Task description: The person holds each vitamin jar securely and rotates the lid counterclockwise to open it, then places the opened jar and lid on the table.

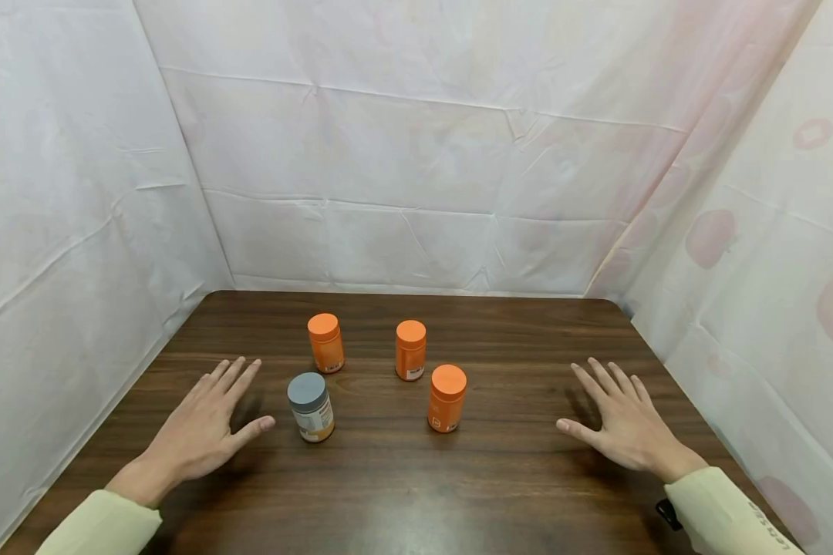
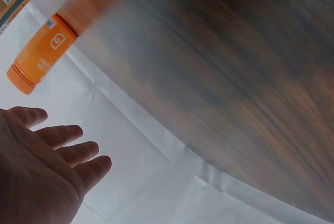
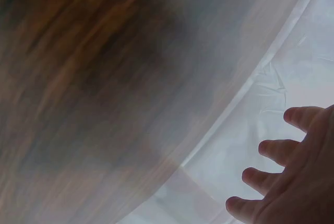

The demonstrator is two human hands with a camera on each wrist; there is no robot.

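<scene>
My left hand (image 1: 204,424) hovers over the table's left side, fingers spread and thumb pointing at a grey-lidded bottle (image 1: 311,408) with a pale label. Over the right side, my right hand (image 1: 628,428) is likewise spread and holds nothing. Between the hands stand three orange bottles with orange lids: a back left one (image 1: 327,344), a back middle one (image 1: 411,351) and a front right one (image 1: 447,399). All the bottles are upright. In the left wrist view, an orange bottle (image 2: 42,54) shows beyond the fingers (image 2: 68,136).
The dark wood-grain table (image 1: 403,478) has rounded far corners. White creased cloth (image 1: 403,154) hangs behind it and on both sides, with faint red fruit prints on the right cloth (image 1: 770,293). A small black object (image 1: 669,514) shows by the right sleeve.
</scene>
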